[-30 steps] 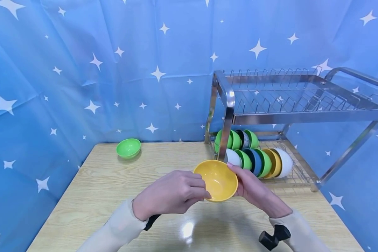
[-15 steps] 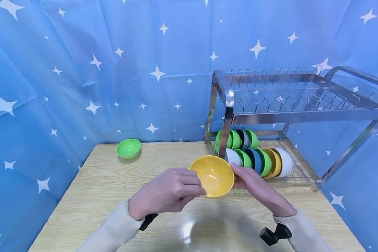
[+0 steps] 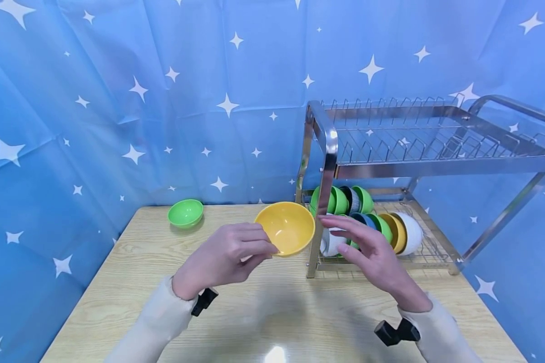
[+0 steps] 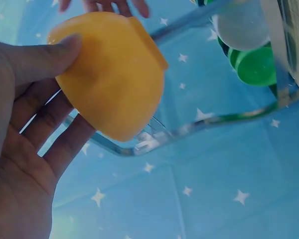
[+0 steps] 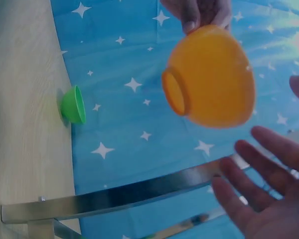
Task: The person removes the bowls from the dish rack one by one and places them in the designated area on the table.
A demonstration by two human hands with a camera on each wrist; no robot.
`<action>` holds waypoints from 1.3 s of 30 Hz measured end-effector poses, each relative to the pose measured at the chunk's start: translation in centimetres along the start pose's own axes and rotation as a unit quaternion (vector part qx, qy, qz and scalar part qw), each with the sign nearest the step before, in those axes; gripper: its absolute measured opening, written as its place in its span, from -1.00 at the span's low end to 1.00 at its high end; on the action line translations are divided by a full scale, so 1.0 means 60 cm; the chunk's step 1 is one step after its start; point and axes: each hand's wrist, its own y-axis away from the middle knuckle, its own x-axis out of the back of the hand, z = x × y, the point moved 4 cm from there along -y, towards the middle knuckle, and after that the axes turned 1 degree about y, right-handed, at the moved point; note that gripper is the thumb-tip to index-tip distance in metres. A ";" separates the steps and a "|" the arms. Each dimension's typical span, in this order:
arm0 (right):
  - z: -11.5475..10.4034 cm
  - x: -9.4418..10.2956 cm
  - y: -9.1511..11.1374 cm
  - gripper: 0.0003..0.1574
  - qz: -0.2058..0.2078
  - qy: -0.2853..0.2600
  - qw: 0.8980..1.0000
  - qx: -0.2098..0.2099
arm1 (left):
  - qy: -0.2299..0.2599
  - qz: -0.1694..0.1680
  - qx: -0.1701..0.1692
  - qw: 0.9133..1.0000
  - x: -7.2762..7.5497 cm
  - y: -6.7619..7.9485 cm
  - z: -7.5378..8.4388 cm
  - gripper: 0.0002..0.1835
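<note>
My left hand (image 3: 229,254) pinches the rim of a yellow bowl (image 3: 290,229), held in the air above the table with its inside facing me. In the left wrist view the thumb presses the outside of the bowl (image 4: 114,79), and the fingers reach behind the rim. My right hand (image 3: 374,252) is apart from the bowl, to its right, its fingers extended in front of the rack's lower shelf. The right wrist view shows a gap between its fingers (image 5: 259,181) and the bowl (image 5: 214,79), whose foot ring is visible.
A green bowl (image 3: 185,214) stands at the table's back left. On the right is a two-tier metal dish rack (image 3: 449,169). Its lower shelf bears two rows of bowls, among them a white bowl (image 3: 411,234); my right hand hides some. A starry blue curtain (image 3: 186,101) hangs behind.
The right hand has let go of the yellow bowl and its fingers have spread. The left hand has carried the bowl left and farther from me.
</note>
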 end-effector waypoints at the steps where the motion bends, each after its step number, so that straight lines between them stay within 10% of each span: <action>1: -0.002 0.001 -0.002 -0.37 0.009 -0.002 1.000 0.020 | 0.001 0.007 0.004 1.000 -0.001 0.003 -0.007 -0.81; 11: -0.006 0.018 -0.018 -0.20 0.072 -0.023 0.993 0.095 | -0.016 0.025 0.095 0.995 -0.019 0.037 -0.081 -0.82; 26: 0.024 0.020 -0.059 -0.22 0.125 0.000 0.991 -0.055 | -0.052 0.025 0.225 0.973 -0.073 0.113 -0.194 -0.83; 39: 0.030 0.015 -0.080 -0.65 0.153 0.014 0.983 -0.098 | -0.073 -0.017 0.349 0.934 -0.119 0.169 -0.262 -0.87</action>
